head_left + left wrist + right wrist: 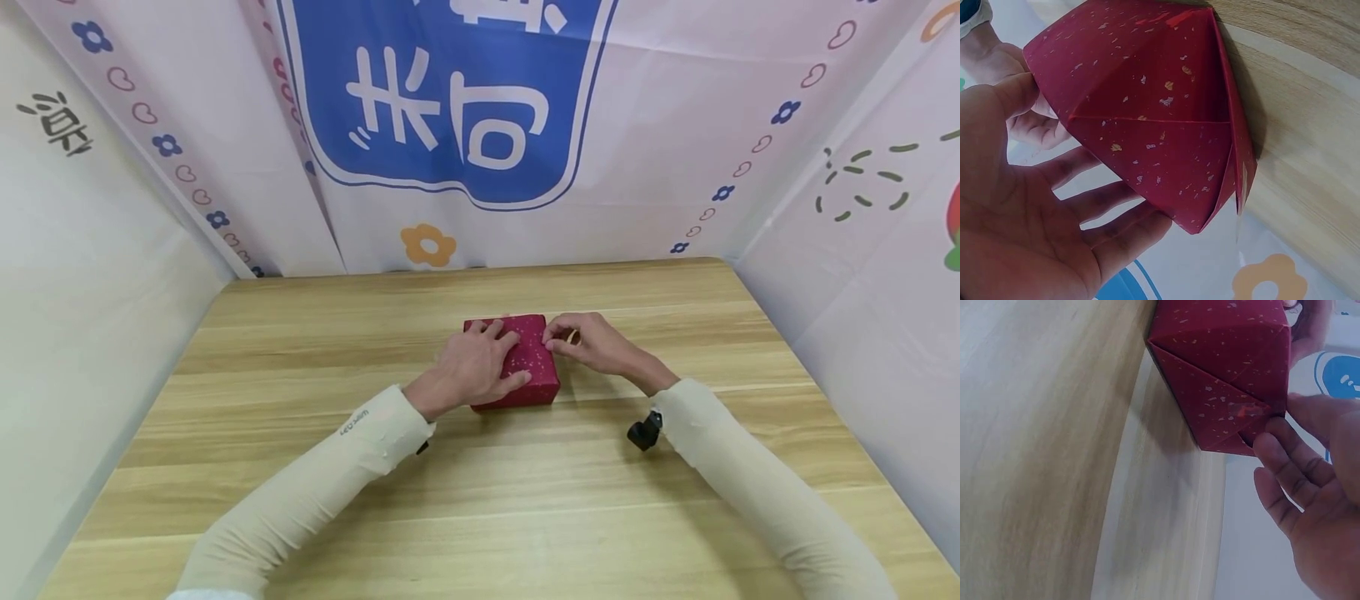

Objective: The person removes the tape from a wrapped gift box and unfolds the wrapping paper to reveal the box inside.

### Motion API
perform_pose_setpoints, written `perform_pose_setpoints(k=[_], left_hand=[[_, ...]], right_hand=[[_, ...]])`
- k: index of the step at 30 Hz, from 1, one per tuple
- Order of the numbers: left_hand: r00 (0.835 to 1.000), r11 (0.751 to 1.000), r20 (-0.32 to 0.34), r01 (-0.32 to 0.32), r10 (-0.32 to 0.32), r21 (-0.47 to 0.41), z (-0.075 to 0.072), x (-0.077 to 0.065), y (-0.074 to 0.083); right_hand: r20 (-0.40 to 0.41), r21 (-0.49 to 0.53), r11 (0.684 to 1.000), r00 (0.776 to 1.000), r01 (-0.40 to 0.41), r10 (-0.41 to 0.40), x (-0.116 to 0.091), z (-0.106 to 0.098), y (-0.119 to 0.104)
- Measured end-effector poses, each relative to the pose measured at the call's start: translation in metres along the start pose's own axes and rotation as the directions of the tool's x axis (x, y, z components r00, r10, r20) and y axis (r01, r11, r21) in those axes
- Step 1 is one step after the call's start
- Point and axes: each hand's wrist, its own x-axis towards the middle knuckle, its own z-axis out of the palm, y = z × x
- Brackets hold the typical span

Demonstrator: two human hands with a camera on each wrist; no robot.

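A box wrapped in dark red paper with light flecks (536, 360) lies on the wooden table. My left hand (471, 365) rests across its top with fingers spread, reaching over the left part. At the box's right end, my right hand (591, 340) pinches the paper near the top edge with thumb and fingertips. In the right wrist view, that end has folded wrapping paper (1210, 406) with a shiny piece of tape (1247, 410) beside my fingertips. The left wrist view shows the opposite end, its paper folded into triangles (1154, 156).
The wooden table (480, 517) extends around the box on every side. A white printed cloth (652, 167) hangs behind it, and white cloth walls stand at left and right. Black wrist-camera parts (645, 431) hang under the right sleeve.
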Motion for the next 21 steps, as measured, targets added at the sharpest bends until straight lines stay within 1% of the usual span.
perform_pose_setpoints(k=[3,7,10,13,16,21], left_hand=[[1.000,1.000,-0.001,-0.002,0.002,-0.001,-0.0005,-0.0003,-0.0004],[1.000,1.000,0.001,0.000,0.000,0.005,-0.0009,-0.0008,-0.0010],[1.000,1.000,0.006,0.004,-0.004,0.006,-0.0006,-0.0012,-0.0010],[1.000,1.000,0.013,0.006,-0.006,0.005,0.0003,-0.0011,-0.0009],[1.000,1.000,0.013,0.007,-0.007,0.002,0.0011,-0.0009,-0.0007],[1.000,1.000,0.006,0.004,-0.004,-0.003,0.0011,-0.0011,-0.0008]], right_hand=[[0.009,-0.010,1.000,1.000,0.024,-0.024,0.0009,0.0025,-0.0021],[0.041,0.034,0.997,0.997,0.069,-0.071,0.0014,0.0058,-0.0036],[0.077,0.080,0.994,0.993,0.081,-0.087,0.0007,0.0069,-0.0023],[0.113,0.125,0.990,0.990,0.071,-0.085,0.0008,0.0074,0.0008],[0.142,0.175,0.983,0.987,0.045,-0.071,0.0015,0.0078,0.0041],[0.188,0.276,0.961,0.981,-0.014,-0.039,-0.0001,0.0072,0.0051]])
